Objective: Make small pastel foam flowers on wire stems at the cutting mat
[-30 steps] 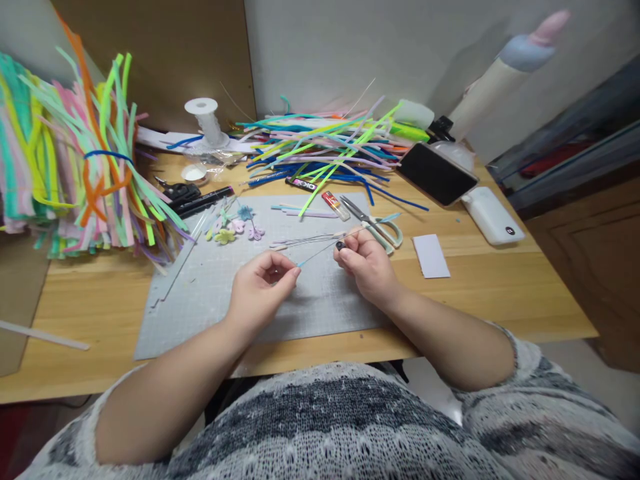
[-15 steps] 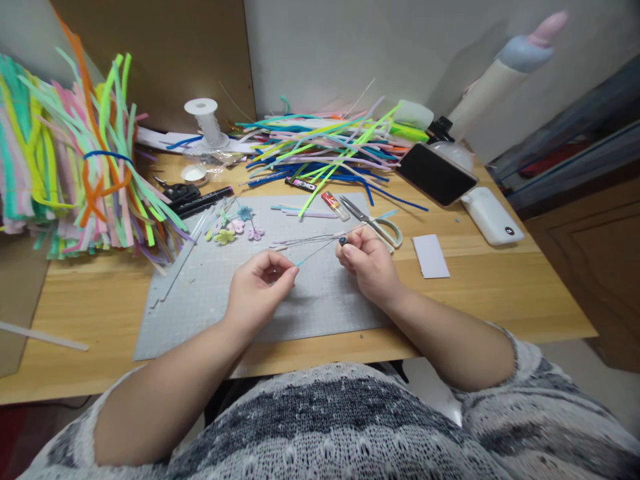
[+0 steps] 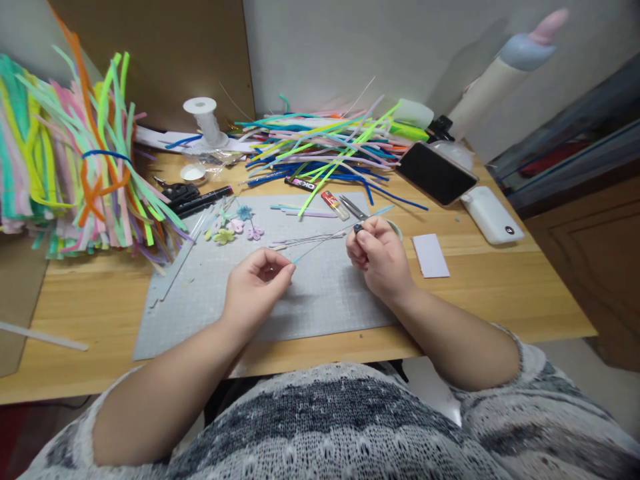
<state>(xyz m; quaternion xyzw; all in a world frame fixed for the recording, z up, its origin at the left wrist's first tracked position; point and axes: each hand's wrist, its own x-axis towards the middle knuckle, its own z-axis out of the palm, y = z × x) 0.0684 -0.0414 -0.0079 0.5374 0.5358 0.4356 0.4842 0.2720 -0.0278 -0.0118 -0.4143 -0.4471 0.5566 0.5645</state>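
My left hand (image 3: 257, 283) pinches one end of a light-blue pipe cleaner (image 3: 320, 245) between thumb and fingertips. Between my hands it shows as thin bare wire, with a blue tip by the left fingers. My right hand (image 3: 383, 257) is closed in a fist around a small dark tool (image 3: 357, 228), whose kind I cannot make out. The blue fuzzy end sticks out beyond that fist. Below the stretched wire lies a grey cutting mat (image 3: 320, 300). Several thin wires (image 3: 305, 240) rest on it, and scissors (image 3: 353, 207) are partly hidden behind my right hand.
Felt-like flowers (image 3: 235, 227), short pipe cleaner pieces (image 3: 305, 211) and a red lighter-like item (image 3: 334, 203) lie on the mat. Behind are a pipe cleaner heap (image 3: 320, 147) and a white spool (image 3: 207, 123). A phone (image 3: 435, 173) and white card (image 3: 431, 256) are rightward.
My right hand has moved right with the dark tool, away from my left hand. More bare wire shows between them, and less blue sticks out beyond the right fist.
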